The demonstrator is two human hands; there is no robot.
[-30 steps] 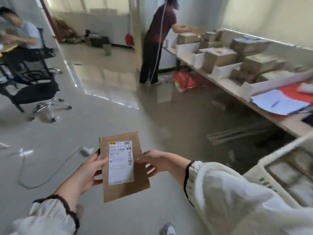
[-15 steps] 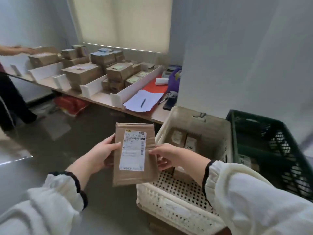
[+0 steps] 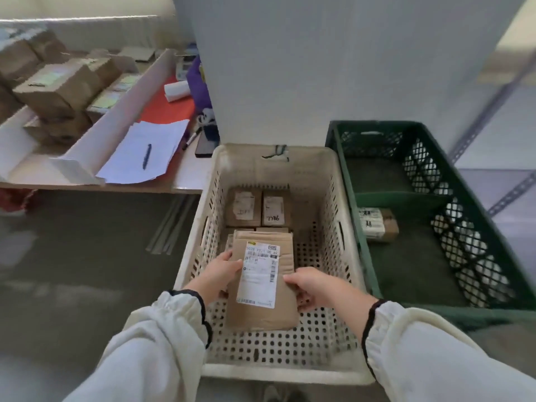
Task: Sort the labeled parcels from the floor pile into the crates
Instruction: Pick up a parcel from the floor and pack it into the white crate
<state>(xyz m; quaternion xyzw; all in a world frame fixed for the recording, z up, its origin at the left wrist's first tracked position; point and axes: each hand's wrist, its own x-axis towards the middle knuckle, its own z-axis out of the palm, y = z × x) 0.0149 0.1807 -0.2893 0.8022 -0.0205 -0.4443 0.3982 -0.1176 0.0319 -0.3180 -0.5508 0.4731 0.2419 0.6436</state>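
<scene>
A: So, where is the flat brown cardboard parcel (image 3: 262, 281)?

B: Above the near half of the white perforated plastic crate (image 3: 284, 371), label up. The left hand (image 3: 223, 271) grips its left edge, thumb on the label. The right hand (image 3: 313, 285) has its fingers (image 3: 304, 303) curled under the right edge. Both clamp it level, probably to lower it flat.

A: Why that crate?

B: Likely the label decides. Small brown labelled boxes (image 3: 258, 208) sit in rows at the far end, so this one goes in front, I judge.

A: And beyond?

B: Just right, a dark green lattice crate (image 3: 377, 126) holds one wrapped parcel (image 3: 375, 224). Left, a bench (image 3: 188, 175) carries white sheets (image 3: 162, 134) and a blue pen (image 3: 146, 156).
</scene>
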